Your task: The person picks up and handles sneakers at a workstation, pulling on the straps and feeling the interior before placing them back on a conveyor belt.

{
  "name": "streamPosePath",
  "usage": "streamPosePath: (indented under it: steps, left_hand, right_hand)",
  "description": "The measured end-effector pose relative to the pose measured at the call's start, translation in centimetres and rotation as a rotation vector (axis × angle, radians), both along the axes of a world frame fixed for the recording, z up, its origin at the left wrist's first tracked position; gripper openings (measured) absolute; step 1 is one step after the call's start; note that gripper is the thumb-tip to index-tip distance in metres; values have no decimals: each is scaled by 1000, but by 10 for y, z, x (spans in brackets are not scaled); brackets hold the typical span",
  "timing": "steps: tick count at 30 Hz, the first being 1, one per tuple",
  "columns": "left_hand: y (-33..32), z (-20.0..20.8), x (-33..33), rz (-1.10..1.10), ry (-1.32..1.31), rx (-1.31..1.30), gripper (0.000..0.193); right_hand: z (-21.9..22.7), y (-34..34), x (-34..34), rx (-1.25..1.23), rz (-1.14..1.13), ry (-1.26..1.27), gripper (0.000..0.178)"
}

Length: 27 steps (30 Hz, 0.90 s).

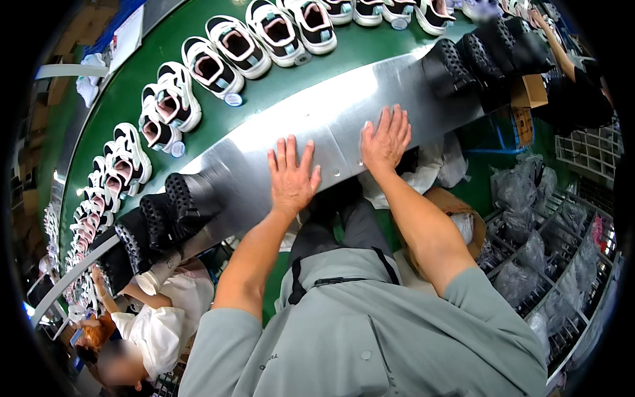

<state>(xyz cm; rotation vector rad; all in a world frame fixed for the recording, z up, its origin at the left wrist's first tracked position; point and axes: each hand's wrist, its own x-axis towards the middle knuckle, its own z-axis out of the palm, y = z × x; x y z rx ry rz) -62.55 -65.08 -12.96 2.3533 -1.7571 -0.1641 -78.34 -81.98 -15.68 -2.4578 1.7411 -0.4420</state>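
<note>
Both my palms rest flat on a shiny metal ledge in front of me. My left hand has its fingers stretched out and holds nothing. To its right, my right hand lies the same way, fingers extended and bare. Several black boots with knobbly soles lie on the ledge to the left of my left hand. More black boots lie beyond my right hand, at the ledge's right end.
A green surface past the ledge carries a curved row of black-and-white sneakers. At lower left sits a person in a white shirt; another person's arm reaches in at upper right. Metal racks with plastic-wrapped items stand at right, near a cardboard box.
</note>
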Motion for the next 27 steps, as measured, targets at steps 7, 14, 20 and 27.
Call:
streamPosePath:
  steps: [7,14,20,27]
  left_hand:
    - [-9,-1,-2,-13,-39,-3,61]
    - [-3,-3,3,-21,-95,-4,59]
    - [-6,-3,4,-79,-152,26,60]
    - [-5,-5,18,-158,-194,11,62]
  right_hand:
    - [5,-8,-28,8,72,-261,50]
    - [-22,117,-196,659,-134,-361,21]
    - [-126,267,-308,1398,-151,257,54]
    - [-170,324,-305,1654,-81,449,60]
